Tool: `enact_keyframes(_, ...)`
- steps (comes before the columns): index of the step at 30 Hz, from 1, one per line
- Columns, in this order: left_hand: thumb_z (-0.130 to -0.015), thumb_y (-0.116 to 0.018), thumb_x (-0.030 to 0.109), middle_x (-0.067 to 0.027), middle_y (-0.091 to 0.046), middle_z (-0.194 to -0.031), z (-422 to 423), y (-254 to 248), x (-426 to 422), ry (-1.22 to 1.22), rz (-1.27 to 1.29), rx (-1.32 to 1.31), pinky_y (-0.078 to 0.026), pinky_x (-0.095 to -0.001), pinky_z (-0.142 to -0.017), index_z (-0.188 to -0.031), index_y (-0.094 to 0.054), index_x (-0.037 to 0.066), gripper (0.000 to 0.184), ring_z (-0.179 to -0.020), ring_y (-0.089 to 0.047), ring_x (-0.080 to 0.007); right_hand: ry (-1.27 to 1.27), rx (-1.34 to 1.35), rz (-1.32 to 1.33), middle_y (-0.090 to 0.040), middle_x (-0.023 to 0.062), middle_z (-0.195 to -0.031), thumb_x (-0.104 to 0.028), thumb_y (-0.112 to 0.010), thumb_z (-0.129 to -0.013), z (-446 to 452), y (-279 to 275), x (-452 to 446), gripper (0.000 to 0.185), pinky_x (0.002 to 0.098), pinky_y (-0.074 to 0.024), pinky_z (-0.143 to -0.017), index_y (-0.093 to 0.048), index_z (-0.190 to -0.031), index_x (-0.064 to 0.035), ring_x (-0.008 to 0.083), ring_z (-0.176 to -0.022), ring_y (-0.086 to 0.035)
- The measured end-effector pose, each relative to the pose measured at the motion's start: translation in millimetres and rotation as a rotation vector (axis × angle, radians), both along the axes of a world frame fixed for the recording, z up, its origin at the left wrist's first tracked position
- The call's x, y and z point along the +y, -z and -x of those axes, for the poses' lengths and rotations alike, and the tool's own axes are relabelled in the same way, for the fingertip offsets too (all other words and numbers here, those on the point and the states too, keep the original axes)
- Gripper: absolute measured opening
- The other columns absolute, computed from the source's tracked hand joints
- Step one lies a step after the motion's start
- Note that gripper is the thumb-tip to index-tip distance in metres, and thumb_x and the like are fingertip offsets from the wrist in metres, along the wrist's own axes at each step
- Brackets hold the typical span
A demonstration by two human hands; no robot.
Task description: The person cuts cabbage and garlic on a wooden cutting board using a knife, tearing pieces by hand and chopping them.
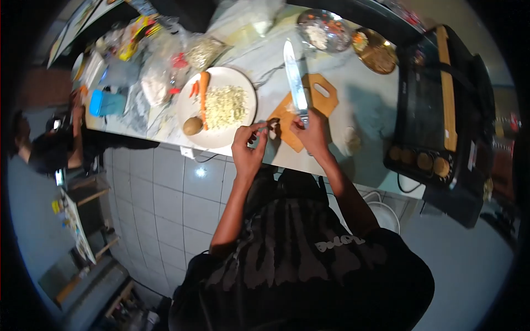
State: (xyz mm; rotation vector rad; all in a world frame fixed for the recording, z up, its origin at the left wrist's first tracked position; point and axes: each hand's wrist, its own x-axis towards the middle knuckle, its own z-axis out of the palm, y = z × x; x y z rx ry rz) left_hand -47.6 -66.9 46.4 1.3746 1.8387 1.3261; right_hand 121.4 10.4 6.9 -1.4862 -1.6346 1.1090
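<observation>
My right hand (310,132) is closed round the handle of a large knife (295,80), whose blade points away from me over a wooden cutting board (323,105). At the board's left edge my left hand (249,144) pinches a small dark piece (273,124), too small to name. Left of it, a white plate (223,138) holds chopped pale pieces (225,106), a carrot (204,88), red chillies (194,88) and a round brown item (192,126).
Plastic bags (157,71) and a blue container (106,103) crowd the left counter. Two metal plates, one silver (337,27) and one golden (381,63), stand at the back. A black oven (419,105) is at right. Another person (52,151) is at far left.
</observation>
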Motion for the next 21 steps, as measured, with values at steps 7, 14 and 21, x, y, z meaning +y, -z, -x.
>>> enact_keyframes(7,-0.093,-0.07,0.01,0.0007,-0.057,-0.077,18,11,-67,-0.42,0.065,-0.086,-0.041,-0.0241,-0.063,-0.104,-0.073,0.003,0.014,-0.066,-0.048,-0.0068,-0.544,0.354,0.074,-0.063,0.0032,-0.08,-0.009,-0.066,-0.094,114,-14,4,0.015,0.0285,-0.0525,-0.067,-0.058,-0.1,0.0021,0.0153,-0.076,-0.071)
enact_keyframes(14,-0.091,-0.071,0.011,0.0002,-0.058,-0.075,-3,19,-85,-0.509,0.172,-0.165,-0.043,-0.0234,-0.062,-0.103,-0.073,0.004,0.014,-0.065,-0.05,-0.0062,-0.491,0.546,0.339,-0.072,0.0111,-0.088,-0.012,-0.059,-0.099,66,-18,-12,0.019,0.028,-0.051,-0.054,-0.053,-0.111,0.0011,0.014,-0.061,-0.068)
enact_keyframes(21,-0.083,-0.076,0.01,-0.0121,-0.068,-0.1,-31,22,9,0.035,-0.108,0.3,-0.052,-0.0377,-0.084,-0.105,-0.073,0.005,0.022,-0.094,-0.065,-0.0293,-0.153,0.327,0.239,-0.048,0.0001,-0.063,-0.012,-0.055,-0.101,-39,-13,-14,0.022,0.0256,-0.0403,-0.041,-0.053,-0.12,-0.0027,0.008,-0.046,-0.048)
